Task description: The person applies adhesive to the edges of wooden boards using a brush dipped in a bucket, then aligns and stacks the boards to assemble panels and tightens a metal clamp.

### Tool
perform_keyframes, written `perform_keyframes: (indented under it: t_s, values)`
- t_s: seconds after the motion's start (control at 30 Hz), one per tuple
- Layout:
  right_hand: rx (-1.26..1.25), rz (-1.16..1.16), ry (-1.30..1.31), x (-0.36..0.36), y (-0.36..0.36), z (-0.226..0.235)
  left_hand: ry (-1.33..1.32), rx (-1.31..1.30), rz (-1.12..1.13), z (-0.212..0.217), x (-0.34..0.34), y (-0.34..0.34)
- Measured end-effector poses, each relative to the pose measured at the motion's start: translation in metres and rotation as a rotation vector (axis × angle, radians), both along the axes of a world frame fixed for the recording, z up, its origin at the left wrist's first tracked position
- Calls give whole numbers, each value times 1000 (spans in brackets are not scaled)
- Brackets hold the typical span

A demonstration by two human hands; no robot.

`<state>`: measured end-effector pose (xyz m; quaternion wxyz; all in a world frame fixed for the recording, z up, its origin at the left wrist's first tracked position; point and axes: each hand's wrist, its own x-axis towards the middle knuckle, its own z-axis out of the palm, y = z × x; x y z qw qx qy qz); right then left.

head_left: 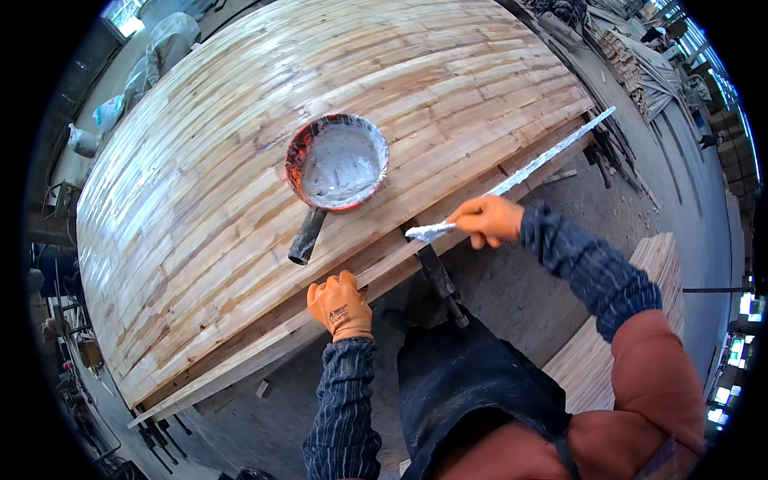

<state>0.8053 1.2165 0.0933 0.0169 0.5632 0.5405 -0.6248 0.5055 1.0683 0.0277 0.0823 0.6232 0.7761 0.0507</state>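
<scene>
My right hand, in an orange glove, pinches the handle of a spreading tool coated in white paste; I cannot make out if it is a brush or a spatula. Its tip hovers at a long wooden strip along the near edge of a large panel of wooden strips. White paste covers the strip's right end. My left hand, also gloved, is closed over the strip. A red and black pan of white paste sits on the panel, its dark handle pointing towards me.
A metal clamp juts from under the panel's near edge between my hands. Stacked wooden boards lie at the right. Plastic-wrapped things stand at the far left, and timber piles at the far right.
</scene>
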Motion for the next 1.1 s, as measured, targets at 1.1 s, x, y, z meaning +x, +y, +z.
perform_keyframes:
  t_s: [1.1]
  values:
    - [721, 127, -73, -104, -181, -65, 92, 1, 39, 4, -83, -45]
